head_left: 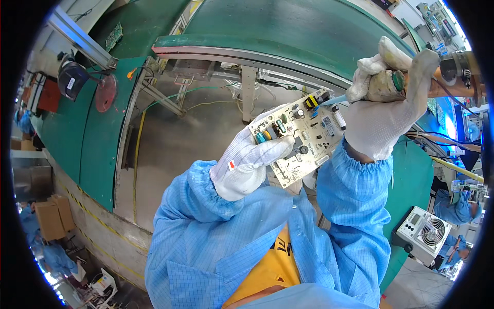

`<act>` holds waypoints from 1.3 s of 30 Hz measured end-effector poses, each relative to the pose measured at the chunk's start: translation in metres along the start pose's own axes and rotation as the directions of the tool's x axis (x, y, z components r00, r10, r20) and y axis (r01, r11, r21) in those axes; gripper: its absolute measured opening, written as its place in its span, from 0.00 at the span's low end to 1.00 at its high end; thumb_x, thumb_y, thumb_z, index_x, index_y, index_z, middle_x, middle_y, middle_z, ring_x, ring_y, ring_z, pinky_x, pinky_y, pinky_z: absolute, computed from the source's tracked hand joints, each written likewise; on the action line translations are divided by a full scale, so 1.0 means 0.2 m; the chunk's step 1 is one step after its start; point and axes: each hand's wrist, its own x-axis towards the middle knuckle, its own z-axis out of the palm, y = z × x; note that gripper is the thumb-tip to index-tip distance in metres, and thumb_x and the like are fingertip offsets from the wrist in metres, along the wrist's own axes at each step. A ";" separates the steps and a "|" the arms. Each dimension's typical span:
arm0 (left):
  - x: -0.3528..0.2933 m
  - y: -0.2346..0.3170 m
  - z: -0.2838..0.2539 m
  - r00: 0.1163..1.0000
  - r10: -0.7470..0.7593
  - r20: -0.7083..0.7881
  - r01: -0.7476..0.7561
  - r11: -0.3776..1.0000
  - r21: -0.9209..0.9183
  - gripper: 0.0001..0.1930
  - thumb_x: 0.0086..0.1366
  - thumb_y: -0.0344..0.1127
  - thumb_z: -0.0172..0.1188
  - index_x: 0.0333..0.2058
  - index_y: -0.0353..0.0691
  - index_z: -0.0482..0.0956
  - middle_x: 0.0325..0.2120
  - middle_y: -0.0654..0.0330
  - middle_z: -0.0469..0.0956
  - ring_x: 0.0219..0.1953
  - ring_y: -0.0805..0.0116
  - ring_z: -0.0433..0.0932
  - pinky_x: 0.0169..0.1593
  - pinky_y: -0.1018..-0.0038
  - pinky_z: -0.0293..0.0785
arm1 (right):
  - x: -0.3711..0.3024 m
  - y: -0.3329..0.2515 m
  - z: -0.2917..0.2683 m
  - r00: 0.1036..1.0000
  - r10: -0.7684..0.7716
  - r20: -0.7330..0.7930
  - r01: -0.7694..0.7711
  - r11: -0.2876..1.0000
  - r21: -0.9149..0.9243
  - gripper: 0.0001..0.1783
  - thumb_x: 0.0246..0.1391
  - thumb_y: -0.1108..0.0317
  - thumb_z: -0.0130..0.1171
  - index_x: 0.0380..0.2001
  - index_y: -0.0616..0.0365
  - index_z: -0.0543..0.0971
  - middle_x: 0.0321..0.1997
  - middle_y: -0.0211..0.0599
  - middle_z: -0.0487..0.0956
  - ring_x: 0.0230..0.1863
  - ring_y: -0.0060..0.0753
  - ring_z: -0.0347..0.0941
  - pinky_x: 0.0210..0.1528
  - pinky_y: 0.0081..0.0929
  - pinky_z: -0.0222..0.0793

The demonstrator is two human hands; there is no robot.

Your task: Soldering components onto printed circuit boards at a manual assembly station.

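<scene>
My left hand (252, 162), in a white dotted glove with a small red arrow mark, grips a pale circuit board (312, 140) by its near left edge, thumb over the top. The board is tilted, and carries coils, capacitors and a yellow transformer at its far corner. My gloved right hand (381, 110) is closed around a handheld tool (334, 100) with a slim light-blue tip. A greyish body with a green end shows among the fingers; I cannot make out its exact kind. The blue tip points at the board's far right corner, beside the yellow transformer; contact is unclear.
Ahead runs a green conveyor belt (267, 31) with a metal rail. A green bench (77, 139) at left bears a red disc (106, 92) and a dark scanner (72, 77). At right, a white fan unit (423, 234) stands by a green mat, with cables above. Other people work farther off.
</scene>
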 end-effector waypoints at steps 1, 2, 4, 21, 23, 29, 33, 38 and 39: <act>0.00 0.02 0.01 0.999 -0.046 -0.016 0.045 0.997 -0.069 0.16 0.64 0.27 0.57 0.50 0.34 0.74 0.53 0.51 0.70 0.53 0.66 0.73 0.54 0.71 0.71 | 0.00 -0.02 -0.01 1.000 0.002 0.002 -0.002 1.000 0.001 0.32 0.61 0.42 0.46 0.36 0.65 0.81 0.20 0.38 0.74 0.15 0.23 0.67 0.11 0.16 0.57; 0.00 0.02 0.01 0.995 -0.093 -0.029 0.088 0.986 -0.140 0.17 0.64 0.28 0.57 0.51 0.34 0.74 0.52 0.51 0.71 0.52 0.65 0.74 0.54 0.71 0.72 | -0.01 -0.05 -0.02 0.995 0.063 0.079 -0.066 0.998 0.024 0.32 0.61 0.41 0.46 0.37 0.65 0.80 0.21 0.37 0.74 0.15 0.22 0.68 0.11 0.15 0.57; 0.00 0.00 0.00 0.997 -0.045 -0.064 0.038 0.993 -0.109 0.19 0.63 0.28 0.58 0.53 0.34 0.72 0.49 0.53 0.73 0.51 0.67 0.75 0.53 0.72 0.72 | -0.01 -0.05 -0.04 0.980 0.123 0.159 -0.132 0.990 0.042 0.33 0.60 0.40 0.47 0.37 0.65 0.80 0.21 0.37 0.74 0.16 0.22 0.68 0.11 0.15 0.57; -0.02 0.08 0.05 0.985 -0.165 -0.051 0.133 0.913 -0.386 0.21 0.62 0.31 0.60 0.53 0.34 0.70 0.43 0.59 0.78 0.45 0.72 0.77 0.50 0.75 0.74 | -0.02 0.02 -0.07 0.990 0.080 0.117 -0.094 0.988 0.125 0.25 0.62 0.50 0.48 0.38 0.65 0.80 0.23 0.39 0.76 0.18 0.25 0.67 0.12 0.17 0.58; -0.02 0.06 0.05 0.985 -0.152 -0.079 0.112 0.920 -0.375 0.19 0.63 0.30 0.59 0.53 0.33 0.70 0.43 0.59 0.78 0.45 0.72 0.77 0.50 0.75 0.75 | -0.02 0.02 -0.04 0.995 0.082 0.053 -0.087 0.990 0.108 0.27 0.60 0.47 0.49 0.37 0.65 0.80 0.23 0.39 0.76 0.17 0.24 0.68 0.12 0.17 0.58; 0.00 0.06 0.02 0.978 -0.192 -0.079 0.154 0.924 -0.350 0.17 0.64 0.31 0.59 0.51 0.33 0.72 0.42 0.59 0.78 0.45 0.72 0.78 0.50 0.75 0.75 | 0.00 -0.01 -0.04 1.000 0.029 -0.008 -0.029 1.000 0.012 0.32 0.57 0.41 0.52 0.34 0.65 0.81 0.20 0.38 0.75 0.14 0.23 0.67 0.10 0.16 0.59; 0.02 0.04 -0.03 0.989 -0.127 -0.081 0.094 0.940 -0.327 0.16 0.64 0.31 0.58 0.49 0.32 0.72 0.43 0.56 0.78 0.45 0.68 0.78 0.50 0.73 0.76 | -0.01 -0.03 -0.04 0.997 0.077 -0.030 -0.075 0.995 0.064 0.29 0.59 0.45 0.50 0.34 0.66 0.81 0.20 0.38 0.75 0.14 0.24 0.67 0.11 0.16 0.59; 0.01 0.05 -0.02 0.979 -0.144 -0.146 0.078 0.919 -0.387 0.18 0.64 0.31 0.58 0.51 0.31 0.71 0.44 0.54 0.78 0.45 0.66 0.79 0.50 0.72 0.77 | -0.02 0.08 -0.19 0.972 -0.027 0.234 -0.007 0.990 0.141 0.20 0.65 0.55 0.47 0.54 0.52 0.76 0.41 0.42 0.80 0.29 0.25 0.77 0.22 0.17 0.72; 0.02 0.06 -0.01 0.975 -0.152 -0.160 0.078 0.916 -0.394 0.19 0.64 0.31 0.58 0.52 0.31 0.70 0.44 0.54 0.78 0.45 0.66 0.79 0.50 0.71 0.78 | -0.02 0.07 -0.19 0.976 0.052 0.209 -0.084 0.986 0.147 0.20 0.65 0.55 0.47 0.54 0.52 0.76 0.42 0.41 0.80 0.30 0.26 0.77 0.22 0.17 0.71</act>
